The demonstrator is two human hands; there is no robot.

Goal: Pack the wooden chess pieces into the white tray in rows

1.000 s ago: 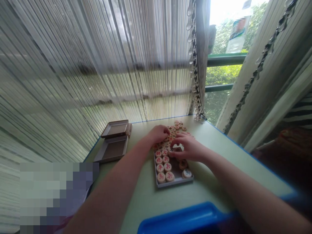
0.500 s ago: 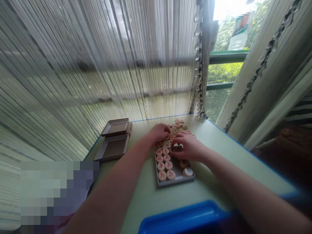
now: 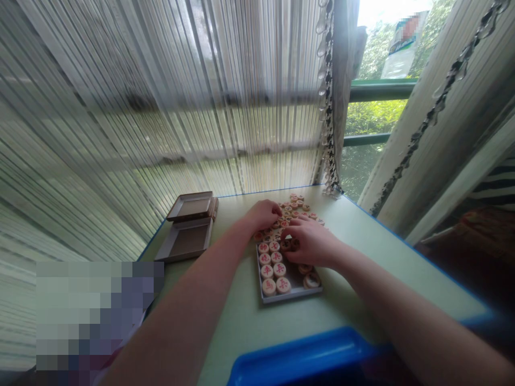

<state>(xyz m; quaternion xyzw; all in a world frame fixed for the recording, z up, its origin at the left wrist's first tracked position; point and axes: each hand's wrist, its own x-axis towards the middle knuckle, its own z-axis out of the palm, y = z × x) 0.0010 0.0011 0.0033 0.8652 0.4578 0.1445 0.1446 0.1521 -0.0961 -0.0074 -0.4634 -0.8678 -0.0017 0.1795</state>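
Round wooden pieces with red characters (image 3: 279, 269) stand in two columns along the left side of a shallow box (image 3: 296, 293). More pieces sit in its far row, and a couple lie at its right side, partly under my wrist. My right hand (image 3: 308, 239) hangs over the box's far right part, its fingers curved and apart around a piece (image 3: 286, 244); a firm hold cannot be made out. Beyond the box, my left hand (image 3: 264, 215) reaches to the heap of loose pieces (image 3: 294, 206), fingers bent down; what they touch is hidden.
Two open box parts (image 3: 190, 239) lie at the table's left edge, one behind the other. A blue plastic edge (image 3: 298, 354) is at the near side. String curtains (image 3: 161, 96) hang beyond the pale green table (image 3: 362, 252). A blurred-out patch covers the lower left.
The view has shifted slightly. Both hands stay nearly where they were, with my right fingers a little further apart. The piece at the box's near right corner looks different on top.
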